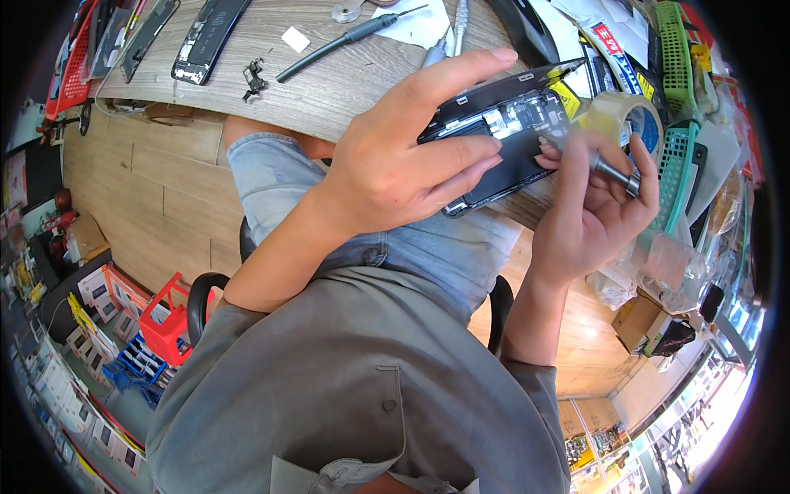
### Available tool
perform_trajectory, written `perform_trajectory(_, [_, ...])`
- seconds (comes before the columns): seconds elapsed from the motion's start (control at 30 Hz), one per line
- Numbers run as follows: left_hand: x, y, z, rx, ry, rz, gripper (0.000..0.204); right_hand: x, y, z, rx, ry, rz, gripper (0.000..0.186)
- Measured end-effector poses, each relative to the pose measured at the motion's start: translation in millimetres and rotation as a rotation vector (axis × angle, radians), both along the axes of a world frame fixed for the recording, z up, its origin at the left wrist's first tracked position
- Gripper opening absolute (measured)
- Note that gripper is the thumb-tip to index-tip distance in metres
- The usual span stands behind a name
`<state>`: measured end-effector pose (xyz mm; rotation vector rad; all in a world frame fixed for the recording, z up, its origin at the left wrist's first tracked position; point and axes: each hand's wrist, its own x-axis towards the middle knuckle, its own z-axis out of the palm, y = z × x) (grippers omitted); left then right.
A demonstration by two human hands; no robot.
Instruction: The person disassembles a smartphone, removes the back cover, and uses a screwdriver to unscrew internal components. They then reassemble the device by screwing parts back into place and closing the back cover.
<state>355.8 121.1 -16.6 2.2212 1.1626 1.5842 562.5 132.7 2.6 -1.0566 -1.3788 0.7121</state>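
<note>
An opened smartphone (522, 169) lies at the table's near edge, its inner board and metal shields exposed. Its lifted screen panel (481, 99) stands tilted along the far side. My left hand (383, 169) closes on the phone from the left, with the index finger reaching over the panel and the other fingers across the inside. In my right hand (588, 218) is a small screwdriver (613, 174), pinched between thumb and fingers. Its shaft is blurred and points toward the board; whether the tip touches cannot be made out.
A second opened phone (207, 41), a small black part (253, 80) and a black pen-like tool (341, 43) lie on the wooden table (156, 90). At right are a tape roll (613, 115) and green baskets (676, 169). A red basket (72, 78) stands left.
</note>
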Motion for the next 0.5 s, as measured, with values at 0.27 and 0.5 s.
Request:
perform_trajectory(0.27, [-2, 7, -2, 0.025, 0.006, 0.013, 0.034, -3, 12, -7, 0.052, -0.106, -0.016, 0.064])
perform_trajectory(0.5, [-2, 6, -3, 0.019, 0.003, 0.013, 0.034, -3, 13, -8, 0.047, -0.115, -0.014, 0.064])
